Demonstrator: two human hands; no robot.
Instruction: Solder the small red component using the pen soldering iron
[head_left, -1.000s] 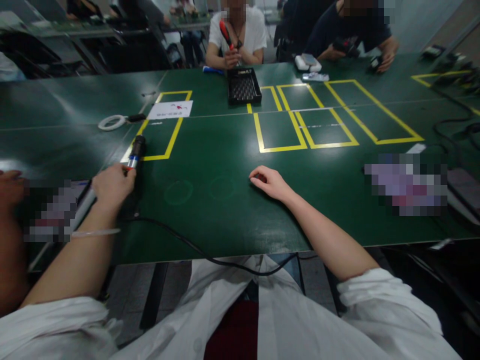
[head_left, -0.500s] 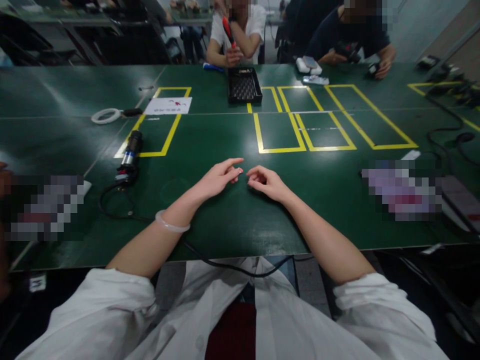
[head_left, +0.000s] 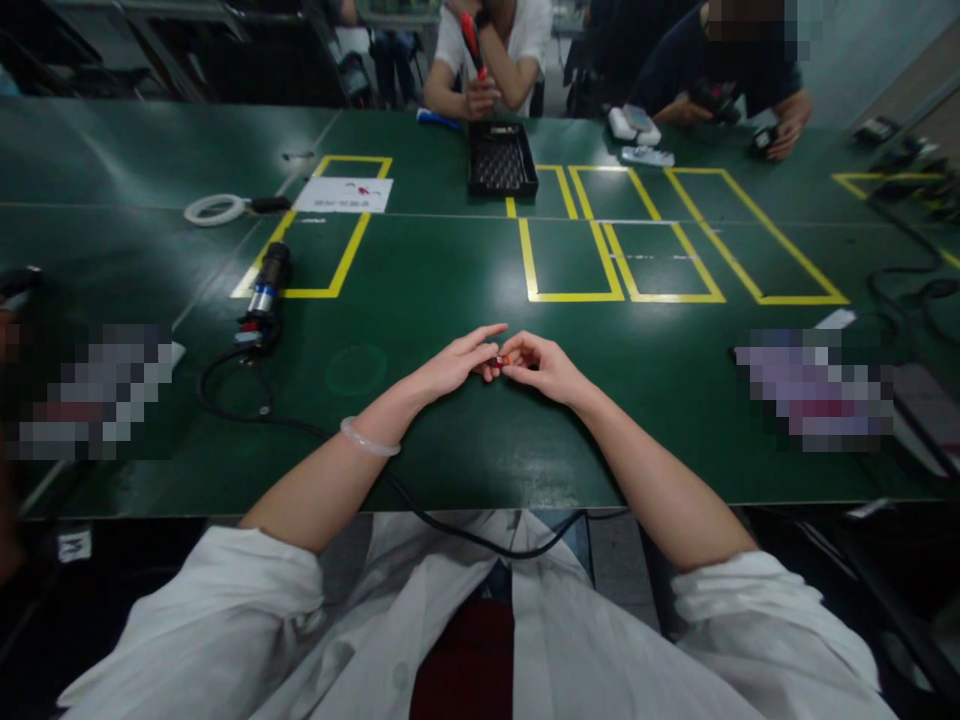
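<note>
My left hand (head_left: 459, 363), with a pale bracelet on its wrist, pinches a small red part (head_left: 500, 361) between thumb and fingers. Its index finger is stretched out above. My right hand (head_left: 547, 370) meets it from the other side, thumb and fingertips closed at the part's orange-looking end. Fingers cover most of the part, and it is too small to name its kind. Both hands are just above the green table (head_left: 435, 450), near its front edge.
Left lies an electric screwdriver-like tool (head_left: 267, 285) with a black cable. Beyond are a white coil (head_left: 215, 209), a paper sheet (head_left: 343, 195), a black tray (head_left: 502, 165) and yellow tape outlines (head_left: 574, 297). Two people sit opposite. Blurred items (head_left: 817, 390) lie right.
My hands have come together, and the fingertips of my right hand now touch the small red part. More of its red and orange shows. The whole view has shifted slightly.
</note>
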